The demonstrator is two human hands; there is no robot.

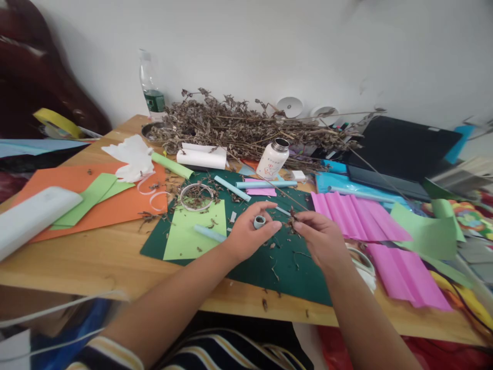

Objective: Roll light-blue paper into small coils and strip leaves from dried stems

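From the head camera I see the left hand (246, 231) curled loosely round a small blue tube (259, 222), its open end showing between thumb and fingers, with something dark inside. The right hand (321, 239), just to its right, has thumb and fingertips pinched together on a dried sprig (292, 222). Both are above a dark green mat (308, 277) on the wooden desk (111, 262). I make out brown bits scattered over the mat, a light green sheet (179, 231) at its left, and more blue rolls (233, 188) on its far part. Beyond them stand a white bottle (272, 160) and a broad heap of dried plants (234, 123). Pleated pink paper (356, 216) lies to the right, near the open laptop (408, 149).
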